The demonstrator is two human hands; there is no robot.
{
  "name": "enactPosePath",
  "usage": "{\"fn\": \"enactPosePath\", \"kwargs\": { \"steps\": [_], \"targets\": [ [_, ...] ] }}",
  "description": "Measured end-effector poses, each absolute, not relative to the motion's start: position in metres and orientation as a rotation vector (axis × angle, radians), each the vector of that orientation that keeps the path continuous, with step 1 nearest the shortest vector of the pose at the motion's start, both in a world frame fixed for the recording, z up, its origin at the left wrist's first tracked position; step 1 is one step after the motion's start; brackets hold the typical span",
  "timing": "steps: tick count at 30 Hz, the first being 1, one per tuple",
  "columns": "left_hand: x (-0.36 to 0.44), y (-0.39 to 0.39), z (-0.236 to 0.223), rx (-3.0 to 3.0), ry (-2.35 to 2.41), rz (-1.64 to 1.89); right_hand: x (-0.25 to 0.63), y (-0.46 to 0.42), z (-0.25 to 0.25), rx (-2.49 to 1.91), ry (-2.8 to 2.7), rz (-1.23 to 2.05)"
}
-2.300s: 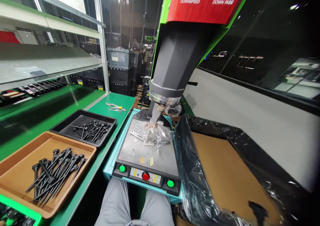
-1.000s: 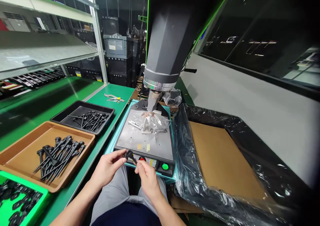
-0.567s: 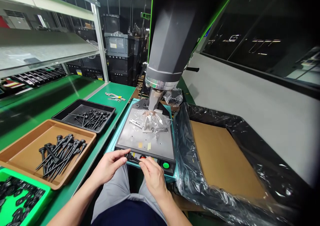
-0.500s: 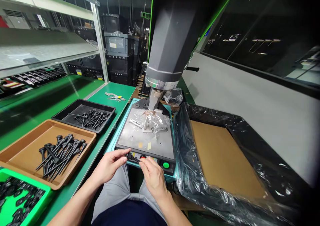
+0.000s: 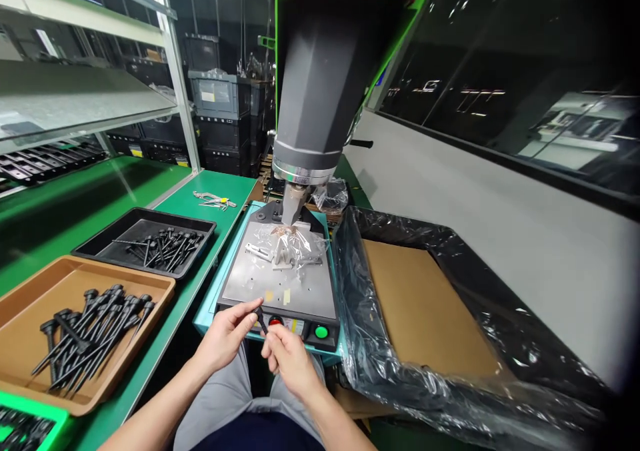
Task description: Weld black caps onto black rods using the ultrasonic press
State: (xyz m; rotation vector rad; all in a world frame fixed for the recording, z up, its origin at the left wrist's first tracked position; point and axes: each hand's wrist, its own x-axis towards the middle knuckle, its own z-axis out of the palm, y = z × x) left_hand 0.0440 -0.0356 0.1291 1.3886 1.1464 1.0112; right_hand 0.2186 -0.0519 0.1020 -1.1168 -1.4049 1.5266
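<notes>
Between my two hands is a small black stemmed part point(image 5: 262, 319), tilted, held over the front of the press base. My left hand point(image 5: 225, 334) pinches its upper end between thumb and fingertips. My right hand point(image 5: 291, 359) has its fingers curled around the lower end, so that tip is hidden. Just behind the part lies the control panel with a red button point(image 5: 275, 321) and a green button point(image 5: 321, 332). Beyond it is the metal plate point(image 5: 260, 281), where a plastic-wrapped fixture point(image 5: 285, 251) stands beneath the press horn point(image 5: 291, 204).
On the green bench to the left, a brown tray point(image 5: 163, 308) and a black tray point(image 5: 203, 254) hold black rods with caps. A bright green bin point(image 5: 63, 421) holds small black pieces. Pliers point(image 5: 215, 200) lie farther back. On the right stands a plastic-lined box containing cardboard point(image 5: 425, 304).
The black part has turned from nearly level to a steeper tilt. My right hand has shifted left and its fingers have curled in more. The whole view has swung slightly right.
</notes>
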Motion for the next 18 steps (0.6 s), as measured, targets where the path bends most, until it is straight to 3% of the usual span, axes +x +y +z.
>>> {"fn": "enactPosePath", "kwargs": {
  "steps": [6, 14, 18],
  "targets": [
    [0.078, -0.024, 0.113, 1.526, 1.006, 0.898, 0.227, -0.044, 0.093, -1.038, -0.963, 1.682],
    [0.044, 0.046, 0.079, 1.045, 1.573, 1.378, 0.307, 0.023, 0.111, -1.32, -0.856, 1.152],
    [0.046, 0.045, 0.077, 1.175, 1.658, 1.436, 0.317, 0.066, 0.106, -1.378, -0.808, 1.226]
  ]
}}
